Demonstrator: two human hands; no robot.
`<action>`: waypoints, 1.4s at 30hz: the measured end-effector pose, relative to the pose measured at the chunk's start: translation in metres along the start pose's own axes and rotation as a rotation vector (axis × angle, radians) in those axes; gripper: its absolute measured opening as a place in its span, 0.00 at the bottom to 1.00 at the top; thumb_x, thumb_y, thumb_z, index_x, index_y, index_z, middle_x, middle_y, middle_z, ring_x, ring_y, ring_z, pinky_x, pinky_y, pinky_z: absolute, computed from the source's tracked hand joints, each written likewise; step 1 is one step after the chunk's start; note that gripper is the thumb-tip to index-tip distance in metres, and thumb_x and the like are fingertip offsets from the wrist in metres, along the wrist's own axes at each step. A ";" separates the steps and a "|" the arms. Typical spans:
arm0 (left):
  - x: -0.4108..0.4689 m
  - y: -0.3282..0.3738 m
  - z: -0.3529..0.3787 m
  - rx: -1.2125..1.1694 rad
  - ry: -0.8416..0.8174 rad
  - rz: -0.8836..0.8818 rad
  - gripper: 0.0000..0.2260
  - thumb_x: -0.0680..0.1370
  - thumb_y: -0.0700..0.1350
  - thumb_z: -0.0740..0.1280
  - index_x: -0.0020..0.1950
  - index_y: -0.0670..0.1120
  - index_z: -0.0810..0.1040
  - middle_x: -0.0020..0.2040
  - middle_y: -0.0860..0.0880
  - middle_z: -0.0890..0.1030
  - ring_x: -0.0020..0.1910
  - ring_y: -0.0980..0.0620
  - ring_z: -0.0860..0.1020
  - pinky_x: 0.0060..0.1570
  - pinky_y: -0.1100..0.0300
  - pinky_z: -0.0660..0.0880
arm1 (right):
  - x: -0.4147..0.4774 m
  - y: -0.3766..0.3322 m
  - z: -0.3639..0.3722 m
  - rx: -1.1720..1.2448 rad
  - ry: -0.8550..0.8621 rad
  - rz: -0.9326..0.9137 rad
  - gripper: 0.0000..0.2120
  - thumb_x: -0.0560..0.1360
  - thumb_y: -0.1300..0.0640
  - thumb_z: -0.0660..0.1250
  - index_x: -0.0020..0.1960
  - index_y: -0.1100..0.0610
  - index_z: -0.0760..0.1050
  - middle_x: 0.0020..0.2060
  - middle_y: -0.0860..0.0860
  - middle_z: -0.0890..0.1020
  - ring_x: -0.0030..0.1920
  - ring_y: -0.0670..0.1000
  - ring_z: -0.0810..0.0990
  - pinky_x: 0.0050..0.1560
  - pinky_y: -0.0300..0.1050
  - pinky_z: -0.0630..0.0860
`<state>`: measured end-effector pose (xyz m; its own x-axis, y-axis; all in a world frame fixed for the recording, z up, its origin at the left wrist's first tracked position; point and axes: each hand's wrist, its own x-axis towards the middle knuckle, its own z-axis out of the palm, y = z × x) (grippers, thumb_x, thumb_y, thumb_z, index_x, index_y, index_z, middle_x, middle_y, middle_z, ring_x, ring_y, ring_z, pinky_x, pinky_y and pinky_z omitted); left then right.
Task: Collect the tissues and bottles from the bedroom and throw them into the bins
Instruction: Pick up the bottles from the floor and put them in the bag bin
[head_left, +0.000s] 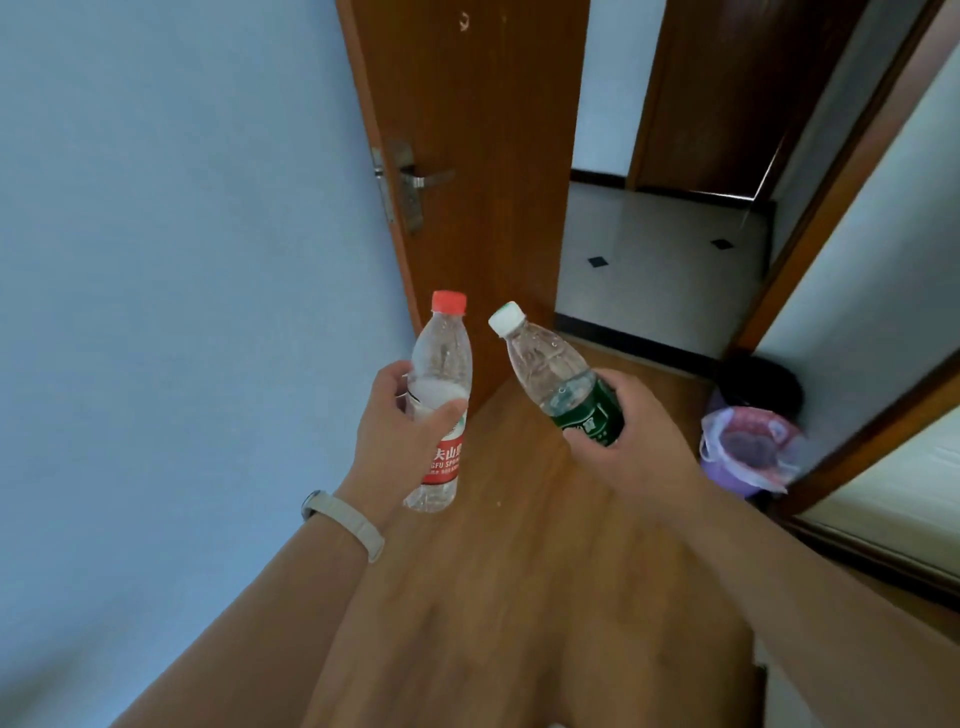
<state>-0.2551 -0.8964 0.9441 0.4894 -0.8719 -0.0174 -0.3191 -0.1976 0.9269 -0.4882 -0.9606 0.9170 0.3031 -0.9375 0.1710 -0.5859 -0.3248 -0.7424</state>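
A red-capped bottle (439, 400) is gripped upright in the left hand (400, 436) at centre frame; a green-labelled bottle (558, 374), tilted left, is held by the right hand (631, 441); the bin (748, 447) lies right, nearer the right hand.

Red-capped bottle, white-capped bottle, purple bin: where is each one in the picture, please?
red-capped bottle (442, 353): head view, on its clear upper body.
white-capped bottle (543, 358): head view, on its clear shoulder.
purple bin (730, 478): head view, on its lower outer wall.
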 end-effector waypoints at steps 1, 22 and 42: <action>0.006 0.005 0.013 0.001 -0.011 -0.002 0.26 0.73 0.51 0.74 0.66 0.54 0.66 0.61 0.53 0.76 0.55 0.50 0.78 0.57 0.48 0.77 | 0.005 0.009 -0.009 0.008 0.013 0.007 0.28 0.67 0.44 0.72 0.64 0.39 0.65 0.54 0.40 0.75 0.53 0.42 0.77 0.52 0.46 0.80; 0.183 0.058 0.211 -0.044 -0.508 0.153 0.24 0.74 0.50 0.73 0.66 0.55 0.67 0.58 0.56 0.77 0.53 0.52 0.79 0.53 0.56 0.78 | 0.097 0.128 -0.100 -0.182 0.321 0.425 0.35 0.68 0.48 0.76 0.69 0.44 0.62 0.56 0.40 0.72 0.55 0.43 0.74 0.52 0.37 0.75; 0.411 0.096 0.345 -0.186 -0.918 0.169 0.24 0.72 0.47 0.76 0.64 0.56 0.69 0.55 0.56 0.79 0.51 0.53 0.81 0.43 0.65 0.79 | 0.253 0.166 -0.110 -0.355 0.555 0.721 0.30 0.68 0.43 0.72 0.67 0.42 0.63 0.54 0.39 0.73 0.50 0.42 0.74 0.41 0.29 0.67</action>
<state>-0.3644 -1.4287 0.8970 -0.4055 -0.9094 -0.0924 -0.1543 -0.0315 0.9875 -0.5912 -1.2652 0.9084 -0.5601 -0.8223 0.1006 -0.7120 0.4157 -0.5659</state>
